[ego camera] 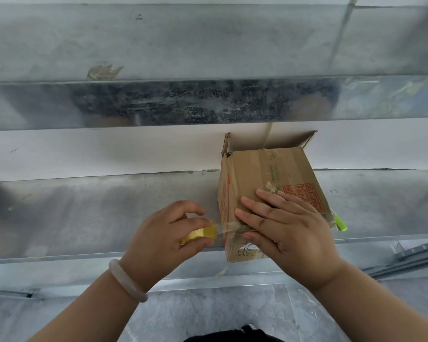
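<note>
One box [262, 174] under right hand [289, 230], left hand [166, 233] gripping tape roll [198, 234] beside

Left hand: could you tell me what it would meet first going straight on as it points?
Probably the cardboard box, just right of the left hand and its tape roll.

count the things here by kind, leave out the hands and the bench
cardboard box: 1
yellow tape roll: 1
green pen-like item: 1
pale bangle: 1
total: 4
</note>
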Demonstrator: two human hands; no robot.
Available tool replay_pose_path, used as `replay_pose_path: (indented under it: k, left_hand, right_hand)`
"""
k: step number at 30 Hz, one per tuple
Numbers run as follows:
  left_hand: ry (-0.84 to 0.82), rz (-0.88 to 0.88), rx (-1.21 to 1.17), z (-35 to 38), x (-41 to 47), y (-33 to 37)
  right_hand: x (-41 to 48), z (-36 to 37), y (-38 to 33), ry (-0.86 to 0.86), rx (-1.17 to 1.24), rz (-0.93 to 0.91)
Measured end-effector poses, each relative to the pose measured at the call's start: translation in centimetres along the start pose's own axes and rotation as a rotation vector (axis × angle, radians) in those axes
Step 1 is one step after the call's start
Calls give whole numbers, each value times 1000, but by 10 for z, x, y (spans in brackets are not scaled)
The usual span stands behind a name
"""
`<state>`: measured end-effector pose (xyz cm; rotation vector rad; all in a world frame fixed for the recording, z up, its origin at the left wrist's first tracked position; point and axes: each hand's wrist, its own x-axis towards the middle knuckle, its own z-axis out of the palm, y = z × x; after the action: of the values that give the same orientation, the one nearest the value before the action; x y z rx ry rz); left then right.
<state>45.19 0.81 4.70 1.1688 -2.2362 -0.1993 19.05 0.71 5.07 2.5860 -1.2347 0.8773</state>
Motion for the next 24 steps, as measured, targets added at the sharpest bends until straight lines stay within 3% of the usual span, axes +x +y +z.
replay_pose_path:
  k: [8, 10, 12, 14, 16, 17, 19, 24]
  left_hand:
    - [48, -115, -51, 12, 8, 21]
    - [43, -127, -50, 13, 9, 23]
    - [44, -142, -49, 12, 9, 26]
    - [54, -156, -49, 12, 8, 29]
    - [72, -178, -53, 14, 5, 31]
    - [81, -191, -61, 14, 4, 31]
    - [88, -214, -70, 14, 1, 32]
    - [85, -237, -66, 14, -3, 32]
  right_hand:
    - [2, -20, 7, -28, -68, -31]
    - [-2, -38, 21, 111, -15, 83]
    - [-13, -45, 50, 214, 58, 408]
    - [-32, -32, 95, 86, 68, 865]
    - [-53, -5, 134, -290, -11, 1150]
    - [-64, 10, 148, -445, -31, 1192]
    - [-79, 31, 161, -572, -103, 1173]
    - [-94, 47, 158, -547, -166, 1167]
